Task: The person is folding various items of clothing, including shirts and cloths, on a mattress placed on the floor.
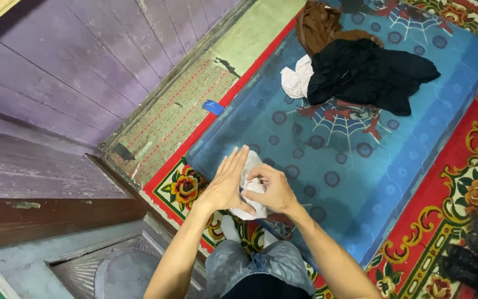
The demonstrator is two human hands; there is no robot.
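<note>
Your hands meet above the near corner of the blue mattress, whose broad middle lies bare. Your left hand is flat and released, fingers straight against a small white cloth; your right hand clenches that crumpled cloth. Three soft garments are heaped at the far end — brown, black, white. A purple plank wall runs along the left.

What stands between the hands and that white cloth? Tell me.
Nothing visible: the left hand lies flat against the white cloth and the right hand closes its grip on it, above the blue mattress.
</note>
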